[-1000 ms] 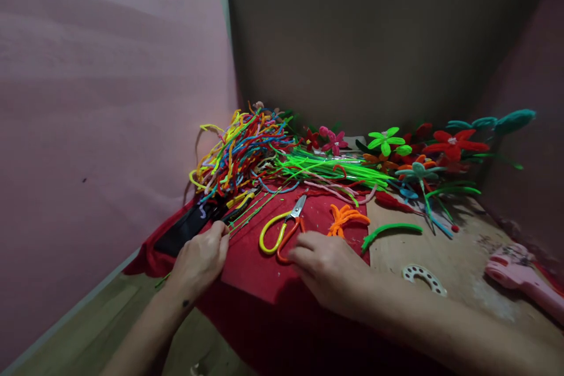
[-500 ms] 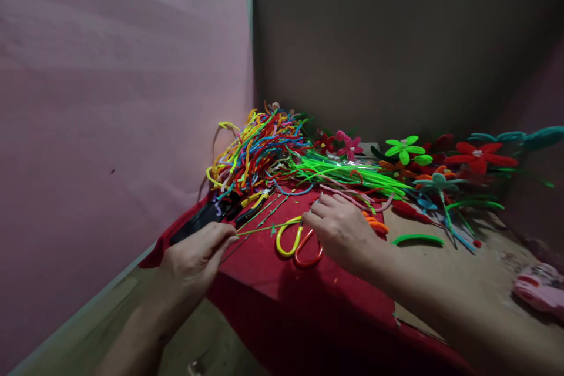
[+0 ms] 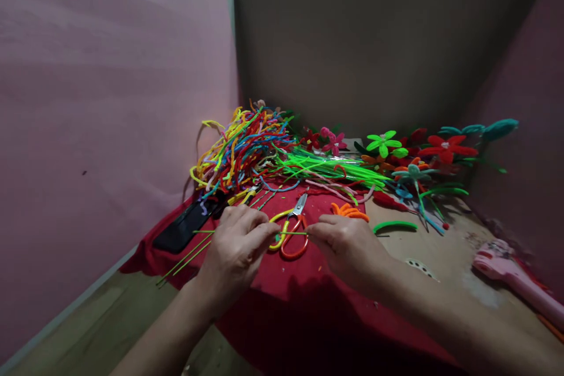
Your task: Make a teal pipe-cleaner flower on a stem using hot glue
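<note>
A thin green wire stem [image 3: 292,233] runs level between my two hands. My left hand [image 3: 240,244] is closed in a pinch on it, and a stretch of green stem shows past its far side. At the other end, the fingertips of my right hand [image 3: 348,241] pinch the stem too. Just behind the stem lie scissors [image 3: 286,244] with one yellow and one red handle, their blades pointing away from me. More thin green stems [image 3: 189,255] stick out to the left of my left hand, over the edge of the red cloth [image 3: 273,299].
A heap of coloured pipe cleaners [image 3: 247,153] stands at the back left, green ones [image 3: 335,167] beside it. Pipe-cleaner flowers [image 3: 445,147] fill the back right. A black phone [image 3: 176,232], orange loops [image 3: 350,211], a green strip [image 3: 395,226] and a pink glue gun [image 3: 506,270] lie around.
My left hand has moved right along the stem, closer to my right hand. My right hand has come away from the scissors, whose blades now show. The view has shifted slightly right.
</note>
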The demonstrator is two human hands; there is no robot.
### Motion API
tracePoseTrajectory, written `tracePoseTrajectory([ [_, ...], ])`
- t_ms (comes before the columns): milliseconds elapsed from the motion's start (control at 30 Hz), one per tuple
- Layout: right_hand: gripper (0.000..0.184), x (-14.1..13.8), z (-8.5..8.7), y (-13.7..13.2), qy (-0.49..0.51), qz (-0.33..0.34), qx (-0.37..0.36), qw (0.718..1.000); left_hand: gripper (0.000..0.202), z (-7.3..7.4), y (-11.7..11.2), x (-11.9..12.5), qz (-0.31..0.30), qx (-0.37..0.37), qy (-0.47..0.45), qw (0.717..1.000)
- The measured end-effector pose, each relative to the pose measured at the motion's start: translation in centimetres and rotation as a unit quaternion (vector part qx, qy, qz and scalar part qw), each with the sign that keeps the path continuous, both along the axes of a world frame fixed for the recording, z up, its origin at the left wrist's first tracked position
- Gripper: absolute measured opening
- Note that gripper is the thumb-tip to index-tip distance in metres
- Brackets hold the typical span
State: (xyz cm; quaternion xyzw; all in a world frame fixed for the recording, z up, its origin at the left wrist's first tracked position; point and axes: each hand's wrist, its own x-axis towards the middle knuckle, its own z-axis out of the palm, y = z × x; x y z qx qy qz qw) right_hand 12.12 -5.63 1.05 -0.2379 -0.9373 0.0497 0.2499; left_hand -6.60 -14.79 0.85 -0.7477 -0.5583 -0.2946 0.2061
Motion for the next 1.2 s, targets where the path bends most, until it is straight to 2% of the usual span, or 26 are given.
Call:
tracePoseTrajectory([
  [133,0.021,1.0,-0.2,-0.3,-0.011,-0.01,0.022,1.0,0.015,0.6,0.2,1.3,-0.05,-0.012,-0.11,0.993],
  [233,0.022,1.7,-0.5,-0.1,-0.005,-0.031,0.029,0.999,0.015,1.6,-1.0,2.1,-0.099,-0.043,-0.177,0.978],
  [300,0.021,2.1,-0.7,0.4,0.028,-0.044,0.005,0.999,0.019,2.2,-2.3,2.0,-0.174,-0.122,-0.194,0.958],
  [367,0.021,2.6,-0.7,0.9,0.061,-0.046,-0.038,0.996,0.023,2.4,-3.3,1.0,-0.199,-0.227,-0.126,0.945],
  [433,0.02,3.0,-0.8,1.3,0.094,-0.052,-0.093,0.99,0.019,2.3,-3.4,-0.8,-0.149,-0.311,-0.035,0.938],
  [467,0.02,3.2,-0.9,1.5,0.111,-0.06,-0.123,0.984,0.021,2.1,-3.0,-2.0,-0.09,-0.323,-0.012,0.942],
  [533,0.019,3.5,-1.1,1.6,0.141,-0.081,-0.176,0.971,0.028,1.7,-1.6,-4.5,0.07,-0.261,-0.007,0.963],
  [600,0.02,3.7,-1.3,1.7,0.164,-0.097,-0.212,0.958,0.03,1.0,0.3,-6.6,0.22,-0.249,0.029,0.943],
  [633,0.02,3.9,-1.4,1.6,0.174,-0.1,-0.221,0.954,0.03,0.6,1.3,-7.5,0.245,-0.251,0.037,0.936],
  [733,0.018,4.3,-1.5,1.6,0.204,-0.096,-0.222,0.949,0.029,-0.8,3.5,-8.7,0.278,-0.276,0.083,0.916],
  [900,0.016,4.6,-1.6,1.7,0.224,-0.091,-0.231,0.943,0.034,-2.5,5.7,-9.4,0.277,-0.302,0.104,0.906],
  [1067,0.019,4.5,-2.1,1.9,0.241,-0.092,-0.256,0.932,0.039,-3.0,7.2,-9.8,0.268,-0.299,0.087,0.912],
  [1200,0.019,4.6,-2.5,2.0,0.252,-0.086,-0.27,0.925,0.034,-2.6,7.1,-9.8,0.249,-0.266,0.062,0.929],
])
